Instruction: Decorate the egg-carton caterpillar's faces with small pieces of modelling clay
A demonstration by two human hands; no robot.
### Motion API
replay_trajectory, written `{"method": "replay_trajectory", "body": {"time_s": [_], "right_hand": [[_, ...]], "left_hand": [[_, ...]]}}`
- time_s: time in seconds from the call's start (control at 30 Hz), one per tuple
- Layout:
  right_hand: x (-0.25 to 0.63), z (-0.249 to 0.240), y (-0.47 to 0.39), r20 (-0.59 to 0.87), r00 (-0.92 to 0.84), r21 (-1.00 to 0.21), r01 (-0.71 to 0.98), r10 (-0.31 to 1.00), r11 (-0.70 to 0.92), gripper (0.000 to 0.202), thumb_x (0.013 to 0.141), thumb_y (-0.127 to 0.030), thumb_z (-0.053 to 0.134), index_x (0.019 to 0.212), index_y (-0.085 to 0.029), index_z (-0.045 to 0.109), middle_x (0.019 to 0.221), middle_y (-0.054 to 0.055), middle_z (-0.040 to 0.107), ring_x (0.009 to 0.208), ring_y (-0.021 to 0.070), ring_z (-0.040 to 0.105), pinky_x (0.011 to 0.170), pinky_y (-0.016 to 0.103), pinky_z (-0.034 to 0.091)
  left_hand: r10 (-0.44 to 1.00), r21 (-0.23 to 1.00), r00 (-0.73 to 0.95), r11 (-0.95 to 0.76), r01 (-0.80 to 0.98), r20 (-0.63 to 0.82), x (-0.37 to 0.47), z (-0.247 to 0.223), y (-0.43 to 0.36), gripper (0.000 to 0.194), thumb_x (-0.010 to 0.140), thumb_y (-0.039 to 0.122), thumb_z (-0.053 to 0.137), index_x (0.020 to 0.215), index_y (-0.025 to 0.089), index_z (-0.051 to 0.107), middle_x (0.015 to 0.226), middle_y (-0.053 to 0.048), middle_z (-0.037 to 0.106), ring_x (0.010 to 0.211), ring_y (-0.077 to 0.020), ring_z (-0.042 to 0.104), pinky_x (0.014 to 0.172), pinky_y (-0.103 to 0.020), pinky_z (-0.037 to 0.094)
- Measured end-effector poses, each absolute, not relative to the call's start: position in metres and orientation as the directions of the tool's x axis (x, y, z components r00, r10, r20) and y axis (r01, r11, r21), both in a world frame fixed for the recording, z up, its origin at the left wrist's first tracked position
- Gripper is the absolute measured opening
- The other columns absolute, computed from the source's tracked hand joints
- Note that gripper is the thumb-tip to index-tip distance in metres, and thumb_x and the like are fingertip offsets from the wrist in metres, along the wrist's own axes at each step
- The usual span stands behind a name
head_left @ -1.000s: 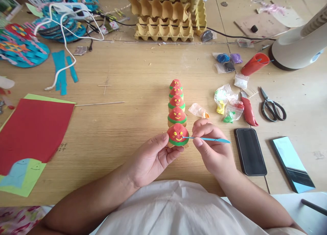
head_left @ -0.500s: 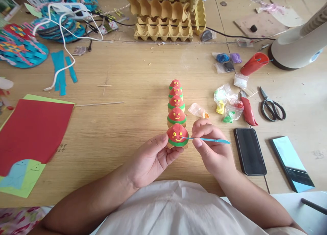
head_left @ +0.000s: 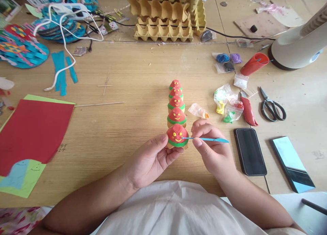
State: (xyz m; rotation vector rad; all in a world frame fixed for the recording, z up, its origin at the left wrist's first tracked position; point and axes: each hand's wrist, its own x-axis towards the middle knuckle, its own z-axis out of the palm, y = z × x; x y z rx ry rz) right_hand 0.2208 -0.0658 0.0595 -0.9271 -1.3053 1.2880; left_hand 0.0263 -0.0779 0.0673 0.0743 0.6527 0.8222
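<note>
A row of egg-carton cups (head_left: 176, 115) covered in red clay, each with a green band and a yellow face, runs away from me along the table. My left hand (head_left: 153, 156) pinches the nearest cup (head_left: 177, 132) at its left side, thumb on the red clay and fingers beneath. In my right hand (head_left: 212, 146) is a thin blue clay modelling tool (head_left: 214, 140), gripped between thumb and fingers. Its narrow tip touches the nearest face beside the right end of the yellow smile. Just beyond my right hand lies a small bag with orange clay (head_left: 199, 111).
Bags of yellow and green clay (head_left: 224, 107), a red-handled knife (head_left: 248, 109), scissors (head_left: 273, 105) and two phones (head_left: 250, 151) lie on the right. A red cup (head_left: 254, 64) stands behind them. Red paper (head_left: 38, 126) lies left; egg cartons (head_left: 163, 27) are stacked at the back.
The blue tool has shifted very slightly in my right hand, its broad end a little further left. My left hand and the row of cups look the same.
</note>
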Motion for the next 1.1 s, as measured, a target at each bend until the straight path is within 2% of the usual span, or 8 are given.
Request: {"method": "replay_trajectory", "body": {"time_s": [0.17, 0.47, 0.67, 1.1], "right_hand": [[0.2204, 0.0596, -0.0663, 0.169, -0.156, -0.975, -0.173, 0.973, 0.141, 0.006, 0.097, -0.026, 0.069, 0.091, -0.026, 0.068, 0.092, 0.003, 0.057, 0.090, 0.0205, 0.053, 0.086, 0.039, 0.042], [0.2193, 0.0605, -0.0661, 0.132, -0.165, -0.985, -0.133, 0.977, 0.111, 0.007, 0.097, -0.023, 0.068, 0.091, -0.026, 0.067, 0.093, 0.002, 0.058, 0.091, 0.0194, 0.054, 0.084, 0.037, 0.043], [0.2203, 0.0586, -0.0671, 0.143, -0.152, -0.974, -0.197, 0.978, 0.111, 0.006, 0.096, -0.027, 0.070, 0.090, -0.027, 0.068, 0.092, 0.003, 0.057, 0.090, 0.0197, 0.054, 0.084, 0.037, 0.044], [0.2205, 0.0617, -0.0664, 0.164, -0.150, -0.985, -0.073, 0.975, 0.154, 0.007, 0.095, -0.025, 0.069, 0.089, -0.026, 0.066, 0.093, 0.004, 0.058, 0.091, 0.0206, 0.056, 0.085, 0.039, 0.046]], "left_hand": [[0.698, 0.302, 0.495, 0.690, -0.657, -0.517, 0.0269, 0.0672, -0.0779, 0.025, 0.084, 0.032, 0.085, 0.102, 0.016, 0.080, 0.097, -0.003, 0.081, 0.085, -0.0113, 0.077, 0.079, -0.015, 0.064], [0.696, 0.302, 0.509, 0.696, -0.651, -0.506, 0.0262, 0.0653, -0.0798, 0.024, 0.087, 0.033, 0.082, 0.104, 0.016, 0.080, 0.100, -0.004, 0.081, 0.087, -0.0108, 0.076, 0.080, -0.015, 0.063], [0.692, 0.295, 0.503, 0.696, -0.654, -0.518, 0.0267, 0.0671, -0.0783, 0.024, 0.084, 0.033, 0.084, 0.100, 0.016, 0.080, 0.097, -0.003, 0.081, 0.084, -0.0111, 0.077, 0.079, -0.015, 0.063], [0.691, 0.293, 0.506, 0.698, -0.653, -0.516, 0.0266, 0.0677, -0.0781, 0.024, 0.084, 0.032, 0.084, 0.101, 0.016, 0.080, 0.098, -0.004, 0.081, 0.085, -0.0111, 0.077, 0.079, -0.015, 0.063]]}}
